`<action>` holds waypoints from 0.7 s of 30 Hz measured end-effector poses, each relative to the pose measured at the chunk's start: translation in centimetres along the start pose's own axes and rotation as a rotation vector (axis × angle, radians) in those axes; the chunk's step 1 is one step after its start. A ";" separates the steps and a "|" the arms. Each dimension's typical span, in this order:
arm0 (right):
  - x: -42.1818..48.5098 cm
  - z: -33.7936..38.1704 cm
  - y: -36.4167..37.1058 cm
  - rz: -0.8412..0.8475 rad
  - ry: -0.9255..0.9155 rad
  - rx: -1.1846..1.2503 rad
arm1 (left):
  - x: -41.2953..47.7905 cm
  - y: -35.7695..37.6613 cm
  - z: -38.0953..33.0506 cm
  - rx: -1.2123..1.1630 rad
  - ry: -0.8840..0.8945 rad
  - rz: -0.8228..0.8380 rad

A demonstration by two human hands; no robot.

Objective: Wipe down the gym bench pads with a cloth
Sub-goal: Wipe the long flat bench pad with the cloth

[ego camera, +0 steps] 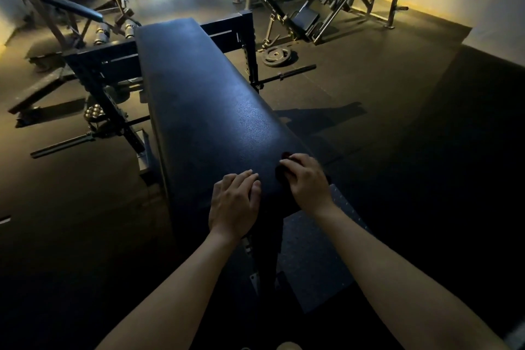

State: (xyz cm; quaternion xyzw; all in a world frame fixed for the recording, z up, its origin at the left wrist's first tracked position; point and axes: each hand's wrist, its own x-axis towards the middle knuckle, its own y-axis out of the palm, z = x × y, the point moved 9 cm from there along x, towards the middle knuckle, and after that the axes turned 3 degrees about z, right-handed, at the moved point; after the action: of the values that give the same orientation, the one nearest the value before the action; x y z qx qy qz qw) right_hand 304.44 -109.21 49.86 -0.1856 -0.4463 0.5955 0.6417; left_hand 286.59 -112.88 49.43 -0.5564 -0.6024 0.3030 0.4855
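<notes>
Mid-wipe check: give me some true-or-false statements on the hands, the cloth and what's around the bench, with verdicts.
1. The left hand lies flat on the bench pad, fingers straight. True.
2. The right hand holds nothing. False: its fingers are curled round a dark cloth.
3. The cloth is at the far end of the pad. False: it is at the near end, by the pad's right edge.
4. A weight plate lies on the floor to the right of the bench. True.
</notes>
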 end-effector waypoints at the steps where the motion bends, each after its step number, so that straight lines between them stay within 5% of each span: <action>1: 0.1 -1.4 -0.9 -0.030 0.072 -0.009 | 0.0 0.0 0.0 -0.002 -0.002 0.001; 5: -0.7 -2.2 -1.5 -0.076 0.238 0.007 | 0.1 0.1 0.1 -0.010 -0.023 0.019; 12: -2.1 4.4 2.2 0.061 0.004 0.046 | 0.7 0.9 0.5 0.004 -0.083 0.104; 18: 0.0 -0.4 -0.7 -0.022 0.247 0.023 | 1.7 1.7 -0.7 -0.031 -0.148 0.135; 21: -0.4 2.3 1.4 0.068 0.096 0.080 | 1.6 1.8 -0.3 -0.028 -0.169 0.117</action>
State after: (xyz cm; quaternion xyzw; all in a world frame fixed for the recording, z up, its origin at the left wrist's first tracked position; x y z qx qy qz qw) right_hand 301.87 -109.91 49.89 -0.2031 -0.3846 0.6245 0.6487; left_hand 287.72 -111.03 48.35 -0.5697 -0.6118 0.3683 0.4068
